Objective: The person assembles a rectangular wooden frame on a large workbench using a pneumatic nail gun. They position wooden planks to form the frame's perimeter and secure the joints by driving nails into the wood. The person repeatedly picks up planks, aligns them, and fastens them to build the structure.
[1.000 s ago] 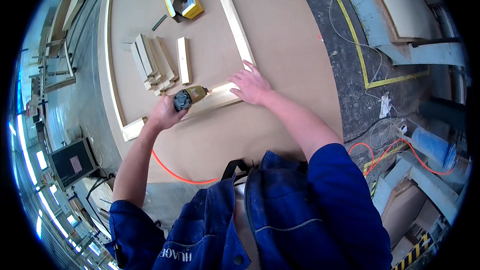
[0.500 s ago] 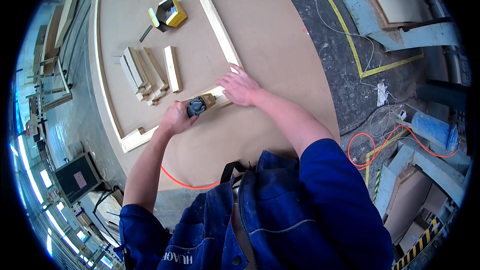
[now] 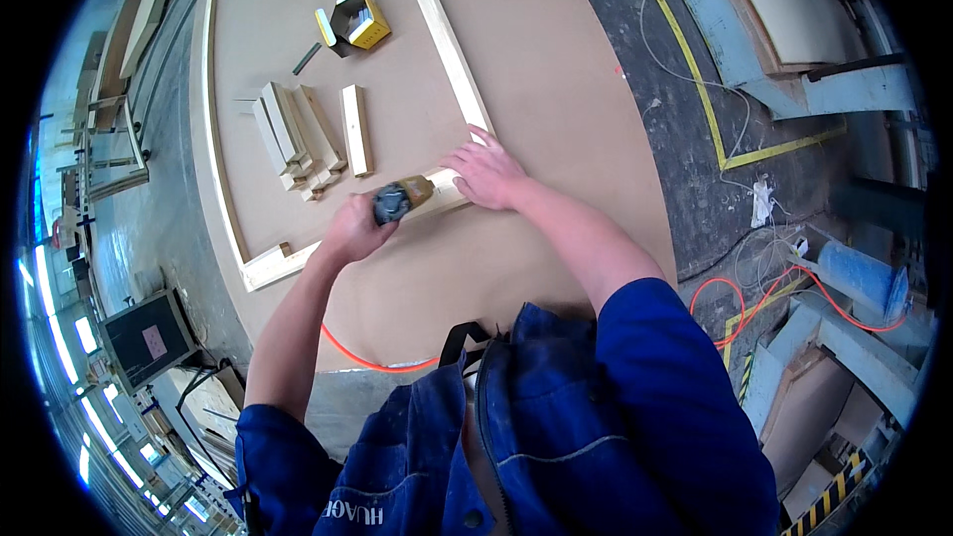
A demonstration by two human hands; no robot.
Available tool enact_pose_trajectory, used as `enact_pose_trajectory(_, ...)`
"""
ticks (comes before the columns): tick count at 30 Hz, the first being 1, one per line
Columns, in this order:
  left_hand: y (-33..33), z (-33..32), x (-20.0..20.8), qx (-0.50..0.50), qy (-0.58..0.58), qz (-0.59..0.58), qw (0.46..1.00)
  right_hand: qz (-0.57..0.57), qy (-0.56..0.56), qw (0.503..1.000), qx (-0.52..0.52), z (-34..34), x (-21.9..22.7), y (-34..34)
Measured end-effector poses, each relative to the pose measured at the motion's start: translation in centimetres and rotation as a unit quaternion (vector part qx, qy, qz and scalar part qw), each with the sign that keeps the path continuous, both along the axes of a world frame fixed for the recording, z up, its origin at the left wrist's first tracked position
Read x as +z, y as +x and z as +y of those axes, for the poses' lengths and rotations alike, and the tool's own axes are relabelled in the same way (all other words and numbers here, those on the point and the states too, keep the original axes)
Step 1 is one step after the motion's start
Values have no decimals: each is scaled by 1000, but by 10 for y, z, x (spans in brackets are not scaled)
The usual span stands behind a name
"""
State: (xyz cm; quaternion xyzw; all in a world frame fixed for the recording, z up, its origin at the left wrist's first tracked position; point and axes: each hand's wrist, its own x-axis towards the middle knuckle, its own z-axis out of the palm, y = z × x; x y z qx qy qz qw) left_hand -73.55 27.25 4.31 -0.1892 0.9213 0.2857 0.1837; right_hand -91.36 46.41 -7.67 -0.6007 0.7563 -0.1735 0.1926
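Observation:
A pneumatic nail gun (image 3: 395,202) with a dark round cap and a yellowish nose is gripped in my left hand (image 3: 355,229). Its nose points right along the near strip of a long wooden frame (image 3: 437,25), close to the corner. My right hand (image 3: 486,172) holds that corner, the fingers over the joint where the long right strip meets the near strip. Inside the frame lie a pile of short wooden blocks (image 3: 288,134) and one separate block (image 3: 355,129). The tip of the nail gun is too blurred to tell whether it touches the wood.
A large brown board (image 3: 556,89) lies under the frame. On it stand an open yellow box (image 3: 369,24) and a dark nail strip (image 3: 307,59). An orange hose (image 3: 369,361) curves past the board's near edge. Machinery and a blue cylinder (image 3: 859,273) are at the right.
The nail gun has shifted slightly up and right along the near strip and is now blurred. The right hand stays at the corner. The whole view has shifted a little.

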Motion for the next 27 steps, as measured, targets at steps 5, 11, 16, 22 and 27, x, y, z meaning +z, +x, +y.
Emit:
enact_pose_trajectory(5, 25, 3, 79, 185, 45, 94, 977, -46, 11, 999, -4, -1, -1, -3)
enact_pose_trajectory(11, 37, 23, 197, 408, 82, 383, 825, -170, -199, 959, -105, 35, 0, 32)
enact_pose_trajectory(16, 59, 53, 212, 474, 302, 610, 559, -412, -161, 889, -122, 111, 42, 92)
enact_pose_trajectory(22, 81, 98, 133, 584, 344, 589, 439, -414, -71, 907, 22, 193, 85, 94)
enact_pose_trajectory(27, 103, 107, 86, 622, 424, 558, 348, -362, 24, 930, -62, 240, 60, 94)
